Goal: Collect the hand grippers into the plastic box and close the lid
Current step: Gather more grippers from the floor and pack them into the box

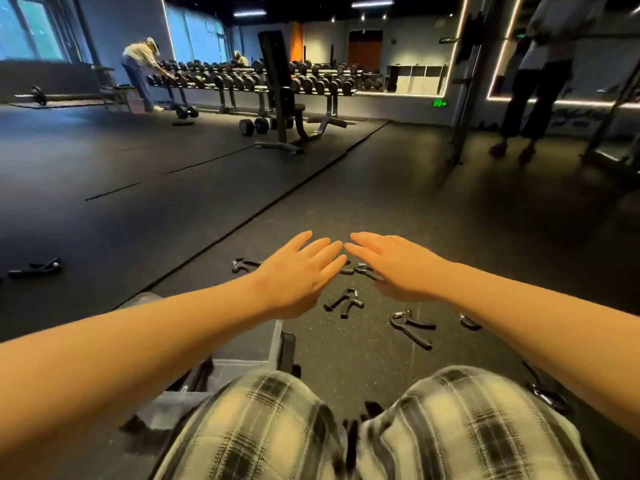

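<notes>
Several black hand grippers lie scattered on the dark rubber floor in front of my knees: one (344,302) in the middle, one (412,326) to its right, one (242,265) further left. My left hand (299,273) and my right hand (398,265) are stretched out above them with straight fingers, holding nothing, fingertips nearly meeting. A clear plastic box (242,344) sits low at the left under my left forearm, mostly hidden, with a dark gripper (201,375) inside. More grippers (549,393) lie under my right forearm.
A gripper-like black item (38,267) lies far left on the floor. A weight bench (282,98) and a dumbbell rack (242,77) stand at the back. One person bends at the rack (140,71), another stands at the right (540,71).
</notes>
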